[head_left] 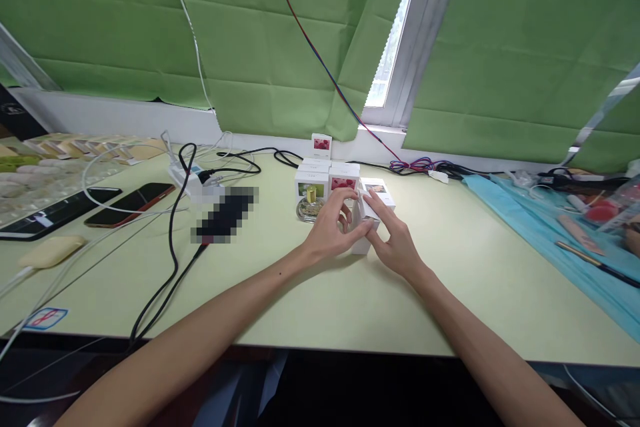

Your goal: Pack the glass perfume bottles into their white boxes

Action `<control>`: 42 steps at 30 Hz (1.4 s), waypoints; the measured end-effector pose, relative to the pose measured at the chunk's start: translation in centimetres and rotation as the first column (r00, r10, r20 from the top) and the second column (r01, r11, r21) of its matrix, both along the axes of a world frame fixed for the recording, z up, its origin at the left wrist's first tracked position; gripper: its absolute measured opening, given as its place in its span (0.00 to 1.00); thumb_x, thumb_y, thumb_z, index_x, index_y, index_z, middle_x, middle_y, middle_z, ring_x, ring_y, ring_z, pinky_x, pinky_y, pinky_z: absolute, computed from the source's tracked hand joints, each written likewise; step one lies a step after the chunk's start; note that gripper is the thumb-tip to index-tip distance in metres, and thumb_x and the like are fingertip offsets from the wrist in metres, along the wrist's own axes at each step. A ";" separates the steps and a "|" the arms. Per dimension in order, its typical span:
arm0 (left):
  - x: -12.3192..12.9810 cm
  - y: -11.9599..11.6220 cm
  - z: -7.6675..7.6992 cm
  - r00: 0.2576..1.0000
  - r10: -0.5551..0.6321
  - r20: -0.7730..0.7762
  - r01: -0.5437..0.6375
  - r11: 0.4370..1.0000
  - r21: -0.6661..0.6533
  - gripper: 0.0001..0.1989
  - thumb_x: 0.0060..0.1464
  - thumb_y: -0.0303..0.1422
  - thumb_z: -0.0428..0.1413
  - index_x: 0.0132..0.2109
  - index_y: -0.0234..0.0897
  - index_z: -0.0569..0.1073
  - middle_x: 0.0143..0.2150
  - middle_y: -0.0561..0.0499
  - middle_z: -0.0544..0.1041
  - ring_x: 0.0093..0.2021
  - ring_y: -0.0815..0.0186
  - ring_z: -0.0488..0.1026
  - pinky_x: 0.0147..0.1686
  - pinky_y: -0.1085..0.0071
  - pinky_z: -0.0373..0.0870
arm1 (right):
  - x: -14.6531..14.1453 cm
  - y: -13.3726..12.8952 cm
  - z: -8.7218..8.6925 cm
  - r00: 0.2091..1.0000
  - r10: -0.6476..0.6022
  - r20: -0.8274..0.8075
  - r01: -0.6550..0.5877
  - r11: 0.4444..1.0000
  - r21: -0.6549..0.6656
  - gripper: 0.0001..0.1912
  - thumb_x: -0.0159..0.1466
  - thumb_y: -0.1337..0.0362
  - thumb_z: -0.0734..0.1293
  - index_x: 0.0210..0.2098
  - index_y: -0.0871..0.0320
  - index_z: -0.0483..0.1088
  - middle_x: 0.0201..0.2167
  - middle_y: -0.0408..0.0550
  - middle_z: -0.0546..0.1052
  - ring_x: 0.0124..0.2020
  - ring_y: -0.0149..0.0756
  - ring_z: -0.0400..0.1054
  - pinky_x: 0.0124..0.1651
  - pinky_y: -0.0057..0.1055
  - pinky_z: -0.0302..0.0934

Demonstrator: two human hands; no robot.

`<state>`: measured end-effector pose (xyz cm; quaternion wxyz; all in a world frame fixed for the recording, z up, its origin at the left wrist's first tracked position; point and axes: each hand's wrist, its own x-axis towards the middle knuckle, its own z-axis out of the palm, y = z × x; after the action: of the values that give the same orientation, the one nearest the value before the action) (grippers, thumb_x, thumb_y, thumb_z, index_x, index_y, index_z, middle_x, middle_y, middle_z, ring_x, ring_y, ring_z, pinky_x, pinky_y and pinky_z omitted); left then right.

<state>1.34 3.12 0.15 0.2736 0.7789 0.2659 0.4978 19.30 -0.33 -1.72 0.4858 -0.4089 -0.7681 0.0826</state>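
A small white box (361,245) stands on the pale green table (450,300), its top flap partly raised. My left hand (331,223) curls around its left side, thumb against the front. My right hand (397,235) grips it from the right, fingers at the top edge. Close to my left hand sits a clear glass perfume bottle (306,211) with a gold cap. Right behind, another white box (378,192) with a picture lies near my right fingers. My fingers hide part of the held box.
Several white picture boxes (345,178) stand behind the bottle. At left lie phones (131,205), a power strip (183,177), black and white cables and a yellow case (53,252). Blue plastic sheeting (540,233) with a brush (595,261) covers the right side. Green curtains (270,47) hang behind.
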 end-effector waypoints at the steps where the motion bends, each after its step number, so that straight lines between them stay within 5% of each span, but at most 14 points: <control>1: 0.0 0.0 0.0 1.000 0.001 0.000 -0.001 1.000 0.002 0.22 0.58 0.44 0.62 0.55 0.43 0.67 0.58 0.44 0.69 0.33 0.71 0.71 0.29 0.71 0.73 | 0.0 0.0 0.0 1.000 -0.001 0.001 0.001 1.000 0.000 0.29 0.72 0.59 0.63 0.71 0.46 0.58 0.73 0.51 0.59 0.74 0.48 0.52 0.71 0.55 0.55; 29: -0.4 0.5 0.2 0.999 0.023 -0.032 -0.021 0.998 0.060 0.18 0.63 0.47 0.55 0.53 0.41 0.68 0.56 0.44 0.72 0.37 0.68 0.73 0.33 0.71 0.74 | -0.1 0.1 0.4 0.999 0.000 -0.037 -0.001 1.000 -0.025 0.25 0.75 0.53 0.59 0.68 0.47 0.64 0.72 0.50 0.63 0.73 0.47 0.55 0.72 0.54 0.55; 42: -0.3 0.4 0.1 0.998 -0.022 0.055 0.026 0.997 -0.079 0.17 0.68 0.47 0.48 0.53 0.40 0.68 0.57 0.43 0.72 0.38 0.67 0.75 0.34 0.69 0.76 | -0.8 0.3 0.9 0.992 -0.073 -0.104 0.070 0.997 -0.025 0.23 0.73 0.52 0.60 0.62 0.51 0.73 0.67 0.54 0.70 0.70 0.48 0.62 0.70 0.52 0.59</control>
<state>1.09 3.51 0.29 0.3174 0.7567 0.2685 0.5044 18.49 -0.06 -0.78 0.5238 -0.4364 -0.7255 0.0946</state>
